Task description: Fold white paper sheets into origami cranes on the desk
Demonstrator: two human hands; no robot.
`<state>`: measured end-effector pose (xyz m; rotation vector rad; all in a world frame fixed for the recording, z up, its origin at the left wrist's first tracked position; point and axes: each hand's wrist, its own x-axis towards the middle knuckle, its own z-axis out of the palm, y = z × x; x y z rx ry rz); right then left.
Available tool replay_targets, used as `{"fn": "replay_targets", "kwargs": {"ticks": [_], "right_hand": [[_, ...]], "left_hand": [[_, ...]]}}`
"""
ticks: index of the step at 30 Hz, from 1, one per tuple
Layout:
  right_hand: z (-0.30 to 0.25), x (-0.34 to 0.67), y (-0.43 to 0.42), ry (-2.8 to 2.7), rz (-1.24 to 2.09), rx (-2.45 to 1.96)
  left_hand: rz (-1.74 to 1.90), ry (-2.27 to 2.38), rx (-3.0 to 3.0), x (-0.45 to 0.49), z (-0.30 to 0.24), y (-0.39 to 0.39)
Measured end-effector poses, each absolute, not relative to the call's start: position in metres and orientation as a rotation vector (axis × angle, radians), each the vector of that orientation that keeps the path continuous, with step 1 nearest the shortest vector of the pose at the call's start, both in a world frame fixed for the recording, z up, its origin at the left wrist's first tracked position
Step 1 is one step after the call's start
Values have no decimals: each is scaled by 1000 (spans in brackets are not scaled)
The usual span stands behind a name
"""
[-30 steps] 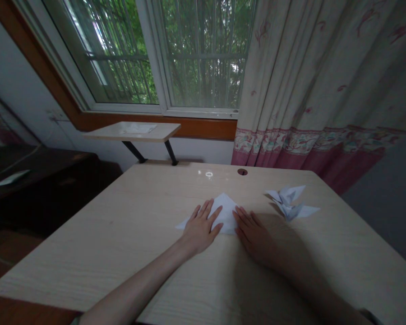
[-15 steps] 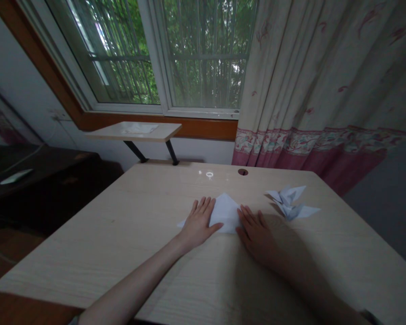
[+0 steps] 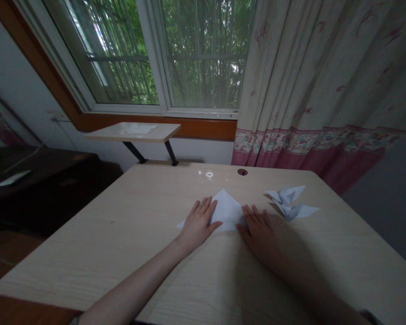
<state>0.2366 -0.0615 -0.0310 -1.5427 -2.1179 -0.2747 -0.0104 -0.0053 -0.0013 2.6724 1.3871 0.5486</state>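
Note:
A folded sheet of white paper (image 3: 226, 212) lies on the desk (image 3: 149, 198) with a pointed corner facing the window. My left hand (image 3: 200, 222) rests flat over its left part, fingers stretched out, and a small tip of paper shows beyond the wrist. On the right edge lies my right hand (image 3: 259, 232), palm down with fingers apart. The paper under both hands is hidden. To the right of my right hand sit folded white paper figures (image 3: 289, 203) with pointed wings, close against one another.
A small raised shelf (image 3: 165, 134) on black legs holds some white paper (image 3: 138, 129) at the back left. A round cable hole (image 3: 242, 172) is set near the desk's rear edge. Behind hang a curtain (image 3: 291, 90) and a barred window. A dark table (image 3: 54, 176) stands left.
My right hand has slid slightly outward along the paper, and its fingers are spread a little more. The paper's top corner sits slightly higher. My left hand has hardly moved.

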Motion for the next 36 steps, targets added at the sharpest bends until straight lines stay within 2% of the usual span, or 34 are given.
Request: {"fn": "replay_targets", "kwargs": {"ticks": [5,13,20,36], "right_hand": [[-28,236,-62,-2113,-287,-1521],[-23,243,-55,-2047,-283,-1542],[-21,251,-50,-1951,-263,-1579],[-8,260,-52,-1886,-415,-1321]], "left_hand": [[638,1396,2612,-10,4,-7],[990,1247,2430,-13,4,-4],[1108,1216,2339,-12,6,-5],[1430,1156,2527,-15,22,-7]]}}
